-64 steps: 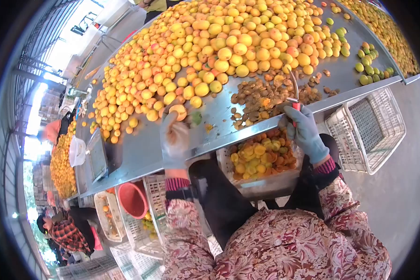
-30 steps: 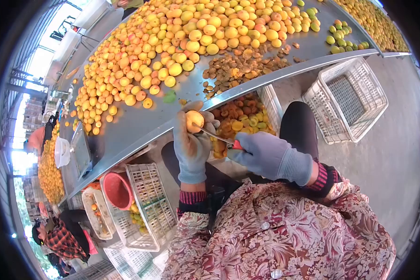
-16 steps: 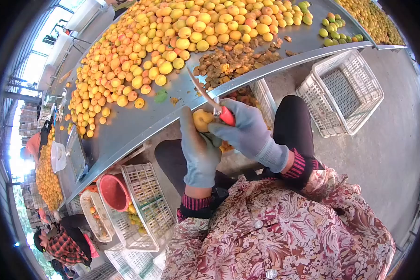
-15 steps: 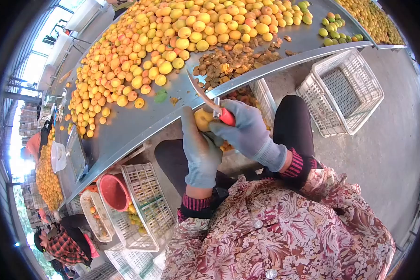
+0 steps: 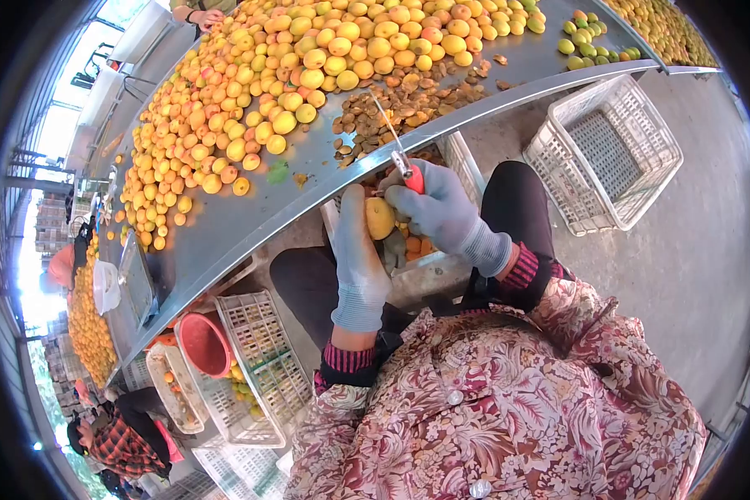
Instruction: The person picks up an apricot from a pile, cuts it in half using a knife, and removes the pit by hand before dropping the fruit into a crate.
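Note:
My left hand (image 5: 360, 258), in a grey glove, is closed around a yellow apricot (image 5: 381, 218) above a crate of fruit pieces. Wrapped round the red handle of a knife (image 5: 413, 176) is my right hand (image 5: 448, 212), gloved as well. The blade points up and away over the metal table edge, apart from the fruit. Right-hand fingertips are close beside the apricot. Beyond the blade lies a heap of brown pits and scraps (image 5: 417, 104) on the table.
A large pile of apricots (image 5: 225, 125) covers much of the metal table (image 5: 225, 218). Greenish fruits (image 5: 587, 50) lie farther right. A white crate (image 5: 608, 154) stands on the floor at right. At left are a red bucket (image 5: 204, 343), a crate (image 5: 262, 367) and a person (image 5: 125, 442).
The knife blade has swung more upright and away from the apricot. My hands have moved slightly apart, showing the crate of pieces below. Another person's hand has appeared at the far pile.

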The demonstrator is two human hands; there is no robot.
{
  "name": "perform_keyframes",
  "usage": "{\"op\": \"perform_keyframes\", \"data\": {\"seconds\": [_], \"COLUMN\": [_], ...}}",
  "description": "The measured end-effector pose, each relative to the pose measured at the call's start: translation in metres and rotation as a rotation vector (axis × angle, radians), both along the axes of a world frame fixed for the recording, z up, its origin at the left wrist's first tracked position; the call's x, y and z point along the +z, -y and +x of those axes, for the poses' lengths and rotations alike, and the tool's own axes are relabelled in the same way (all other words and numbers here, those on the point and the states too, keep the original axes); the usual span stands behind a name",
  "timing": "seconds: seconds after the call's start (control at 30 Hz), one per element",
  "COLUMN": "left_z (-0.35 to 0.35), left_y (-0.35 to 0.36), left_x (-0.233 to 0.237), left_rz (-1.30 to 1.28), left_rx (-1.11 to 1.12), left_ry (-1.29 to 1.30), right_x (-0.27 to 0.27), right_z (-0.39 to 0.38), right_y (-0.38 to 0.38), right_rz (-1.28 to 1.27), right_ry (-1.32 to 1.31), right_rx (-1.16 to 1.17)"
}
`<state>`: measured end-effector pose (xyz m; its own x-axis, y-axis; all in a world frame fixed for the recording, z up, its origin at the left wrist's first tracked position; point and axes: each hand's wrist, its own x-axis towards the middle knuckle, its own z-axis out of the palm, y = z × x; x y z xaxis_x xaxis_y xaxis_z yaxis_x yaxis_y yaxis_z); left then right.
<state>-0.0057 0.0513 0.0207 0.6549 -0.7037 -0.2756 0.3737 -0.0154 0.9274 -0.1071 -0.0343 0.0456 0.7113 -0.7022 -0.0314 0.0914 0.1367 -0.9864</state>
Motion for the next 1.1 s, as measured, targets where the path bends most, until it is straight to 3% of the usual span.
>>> {"op": "perform_keyframes", "data": {"seconds": [0.03,0.27,0.33,0.37,0.4,0.43,0.47,0.5,0.57,0.63,0.7,0.87,0.9,0.97,1.0,1.1], "left_z": [0.003,-0.003,-0.014,-0.014,-0.013,-0.013,-0.013,-0.014,-0.016,-0.021,-0.025,-0.016,-0.014,-0.010,-0.008,-0.011], "left_y": [0.001,0.003,0.003,0.001,0.000,-0.001,-0.001,0.001,0.006,0.010,0.011,0.006,0.006,0.005,0.005,0.005], "left_x": [-0.008,0.011,0.037,0.041,0.043,0.045,0.046,0.046,0.046,0.044,0.048,0.043,0.043,0.042,0.040,0.040], "left_rz": [-0.020,0.018,-0.004,-0.001,-0.118,-0.237,-0.240,-0.262,-0.281,-0.258,-0.238,-0.315,-0.353,-0.391,-0.385,-0.365], "left_rx": [0.027,-0.061,-0.168,-0.170,-0.250,-0.328,-0.327,-0.333,-0.351,-0.212,-0.157,-0.133,-0.150,-0.164,-0.150,-0.086], "left_ry": [0.080,-0.072,-0.255,-0.256,-0.286,-0.316,-0.319,-0.263,-0.209,-0.122,-0.129,-0.225,-0.287,-0.349,-0.352,-0.332], "right_x": [0.000,0.001,-0.006,-0.002,0.007,0.022,0.014,-0.029,-0.010,-0.002,0.033,0.036,0.040,0.050,0.038,0.029], "right_z": [-0.001,-0.016,-0.030,-0.045,-0.064,-0.076,-0.100,-0.118,-0.128,-0.115,-0.102,-0.072,-0.073,-0.080,-0.082,-0.079], "right_y": [0.002,-0.002,0.015,0.030,0.043,0.053,0.077,0.110,0.096,0.065,0.031,0.008,0.008,0.010,0.009,-0.009], "right_rz": [0.219,0.298,0.301,0.236,-0.103,0.260,0.167,-0.270,-0.753,-0.171,0.185,0.343,0.345,0.359,0.324,0.325], "right_ry": [0.095,0.172,0.201,0.086,0.048,0.252,0.026,-0.281,-0.838,-0.300,-0.268,0.150,0.153,-0.142,-0.134,-0.149], "right_rx": [0.061,0.125,-0.053,-0.158,-0.240,-0.378,-0.401,-0.457,-0.424,-0.263,0.000,0.156,0.158,0.395,0.514,0.519]}}
